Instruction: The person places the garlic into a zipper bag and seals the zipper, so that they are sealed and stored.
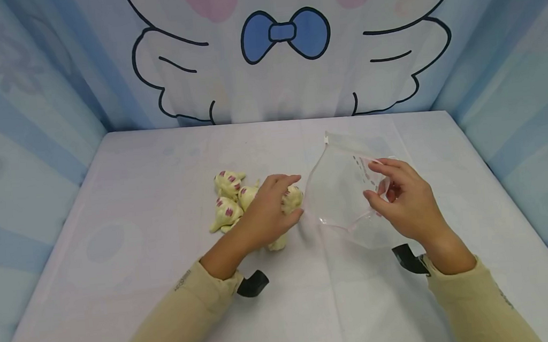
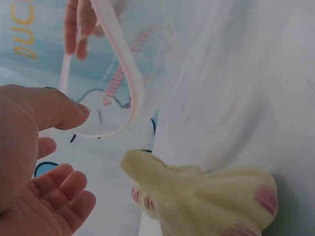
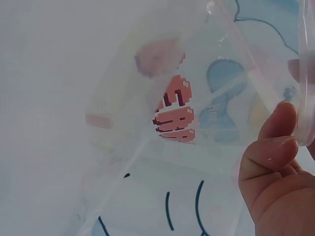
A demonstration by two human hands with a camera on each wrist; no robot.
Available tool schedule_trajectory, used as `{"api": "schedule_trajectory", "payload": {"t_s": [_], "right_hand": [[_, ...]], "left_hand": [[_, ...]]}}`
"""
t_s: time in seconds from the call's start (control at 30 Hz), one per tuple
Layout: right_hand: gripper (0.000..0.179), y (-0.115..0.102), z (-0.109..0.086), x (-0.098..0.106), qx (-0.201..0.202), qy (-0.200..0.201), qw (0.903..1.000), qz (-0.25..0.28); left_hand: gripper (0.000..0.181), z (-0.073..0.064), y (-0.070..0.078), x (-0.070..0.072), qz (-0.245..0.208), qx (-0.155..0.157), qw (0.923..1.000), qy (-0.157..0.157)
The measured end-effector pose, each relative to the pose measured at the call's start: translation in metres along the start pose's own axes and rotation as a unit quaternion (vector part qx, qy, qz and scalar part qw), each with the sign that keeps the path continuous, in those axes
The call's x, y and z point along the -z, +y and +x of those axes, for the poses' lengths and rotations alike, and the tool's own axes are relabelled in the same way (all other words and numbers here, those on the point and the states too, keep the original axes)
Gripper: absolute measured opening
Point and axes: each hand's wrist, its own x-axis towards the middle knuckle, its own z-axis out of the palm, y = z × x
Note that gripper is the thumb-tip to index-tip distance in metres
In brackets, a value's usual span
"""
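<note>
A person's right hand (image 1: pixel 411 206) pinches a clear bag (image 1: pixel 336 193); the left hand (image 1: pixel 268 211), loose and empty, hovers above pale, purple-marked bulbs (image 1: pixel 226 212).

Upper left of the left-wrist view, yellow lettering (image 2: pixel 23 35) on the blue curtain (image 2: pixel 37 69) shows "DUC", cut off. Mid right-wrist view, red letters (image 3: pixel 178 118) on the clear bag (image 3: pixel 120 142) are unclear; sleeve print (image 1: pixel 183 280) is illegible.

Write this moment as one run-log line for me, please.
left hand: empty, beside garlic | right hand: pinching bag by its rim | bag: mouth open, no garlic seen inside | garlic: clustered on table
</note>
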Motion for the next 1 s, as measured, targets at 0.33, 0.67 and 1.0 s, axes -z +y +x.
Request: {"api": "schedule_trajectory", "payload": {"t_s": [0.33,0.67,1.0], "right_hand": [[0.05,-0.002,0.002,0.001,-0.012,-0.013,0.9997,-0.014],[0.049,-0.002,0.001,-0.001,-0.017,-0.021,0.9994,-0.021],[0.049,-0.004,0.001,-0.002,-0.021,-0.027,0.9993,-0.017]], "left_hand": [[0.067,-0.019,-0.014,0.023,0.009,0.005,0.9999,-0.004],[0.066,-0.026,-0.02,0.022,0.024,0.042,0.9968,-0.064],[0.056,-0.027,-0.019,0.011,0.018,0.023,0.9953,-0.092]]}}
